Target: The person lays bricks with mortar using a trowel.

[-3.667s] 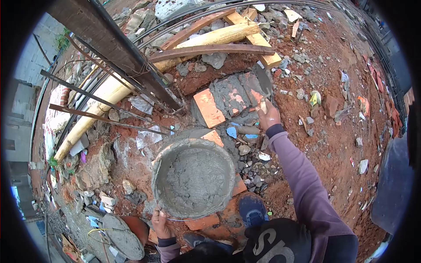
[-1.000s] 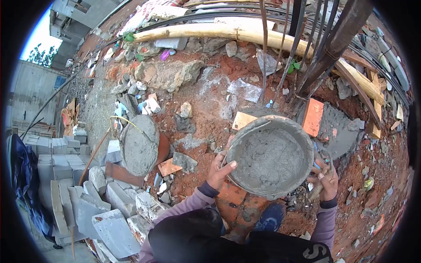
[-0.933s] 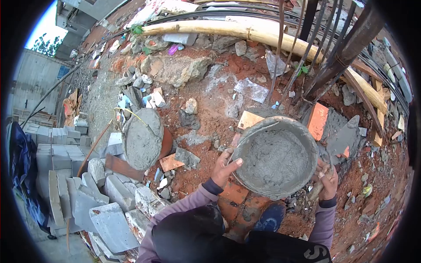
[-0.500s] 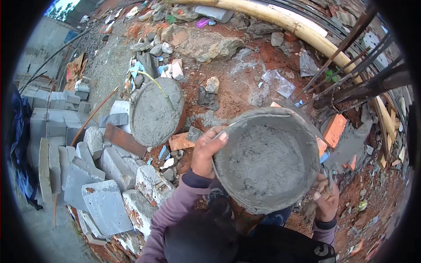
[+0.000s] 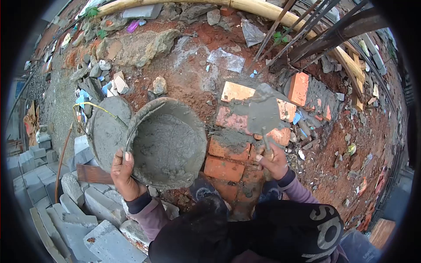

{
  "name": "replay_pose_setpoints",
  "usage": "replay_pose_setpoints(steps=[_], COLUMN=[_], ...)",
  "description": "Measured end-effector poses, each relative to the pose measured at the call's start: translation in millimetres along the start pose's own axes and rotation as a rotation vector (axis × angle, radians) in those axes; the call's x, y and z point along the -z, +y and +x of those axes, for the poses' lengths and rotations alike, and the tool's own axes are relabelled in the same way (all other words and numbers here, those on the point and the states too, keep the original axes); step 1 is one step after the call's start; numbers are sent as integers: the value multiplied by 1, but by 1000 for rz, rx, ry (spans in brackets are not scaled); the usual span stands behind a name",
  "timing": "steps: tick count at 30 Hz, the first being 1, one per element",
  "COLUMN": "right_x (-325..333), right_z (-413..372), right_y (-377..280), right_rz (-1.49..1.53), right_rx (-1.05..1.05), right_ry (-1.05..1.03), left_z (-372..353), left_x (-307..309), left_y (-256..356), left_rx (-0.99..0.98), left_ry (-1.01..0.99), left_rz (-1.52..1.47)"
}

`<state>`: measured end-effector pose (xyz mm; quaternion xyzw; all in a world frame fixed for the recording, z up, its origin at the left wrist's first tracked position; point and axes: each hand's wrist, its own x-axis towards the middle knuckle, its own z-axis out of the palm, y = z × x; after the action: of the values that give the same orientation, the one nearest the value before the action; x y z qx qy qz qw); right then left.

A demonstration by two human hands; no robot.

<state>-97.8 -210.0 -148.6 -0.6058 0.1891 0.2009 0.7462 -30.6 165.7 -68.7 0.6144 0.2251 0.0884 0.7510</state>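
My left hand (image 5: pixel 124 175) is closed on the left rim of a mortar-caked bucket (image 5: pixel 196 120), with the thumb on top. Wet grey mortar (image 5: pixel 162 147) lies inside the bucket, which tilts a little and overlaps another mortar-filled bucket (image 5: pixel 103 144) behind it. My right hand (image 5: pixel 274 163) grips the handle of a trowel (image 5: pixel 263 115), its mortar-smeared blade pointing away from me over the brickwork. Under the trowel and between my feet are red bricks (image 5: pixel 223 169), some smeared with mortar.
Grey blocks (image 5: pixel 103 204) are heaped at the left. Steel bars (image 5: pixel 324 41) and a bamboo pole (image 5: pixel 245 5) lie across the upper right. An upright brick (image 5: pixel 298 89) stands right of the trowel. Stones and a clear plastic scrap (image 5: pixel 226 60) lie on the red soil.
The bucket has moved left and lower, away from my right hand, overlapping the other bucket. My right hand has come clear with the trowel, now over the bricks. The view has swung right.
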Motion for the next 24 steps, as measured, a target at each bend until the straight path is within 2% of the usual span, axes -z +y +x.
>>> replay_pose_setpoints(steps=[1, 3, 6, 8, 10, 13, 16, 17, 20, 22, 24], right_x=[9, 16, -3, -5, -23, -60, -70, -77, -83, -65, -55], right_z=[0, -9, -26, -53, -67, -61, -28, -16, 42, 103, 170], right_y=[-3, -11, -22, -25, -48, -93, -103, -107, -100, -90, -99], right_rz=[-66, 8, 101, 68, -119, -418, -910, -755, -618, -550, -513], right_rx=[53, 49, 82, 23, -96, -148, 203, -61, -20, 52, -77], right_ry=[92, 234, 415, 330, 250, 0, -235, -236, 13, 99, 147], left_z=[3, 6, 20, 22, 21, 28, 31, 32, 30, 26, 19], left_x=[3, 3, 9, 6, 4, 8, 24, 28, 39, 58, 71], left_y=[-6, -16, -34, -40, -46, -53, -72, -77, -83, -87, -90], left_rx=[-6, -14, 113, 140, 155, 203, 215, 220, 227, 221, 220], left_ry=[21, 65, 30, -1, 4, 3, 26, 31, 69, 95, 114], left_rz=[-5, -8, -158, -206, -179, -195, -166, -169, -186, -188, -167])
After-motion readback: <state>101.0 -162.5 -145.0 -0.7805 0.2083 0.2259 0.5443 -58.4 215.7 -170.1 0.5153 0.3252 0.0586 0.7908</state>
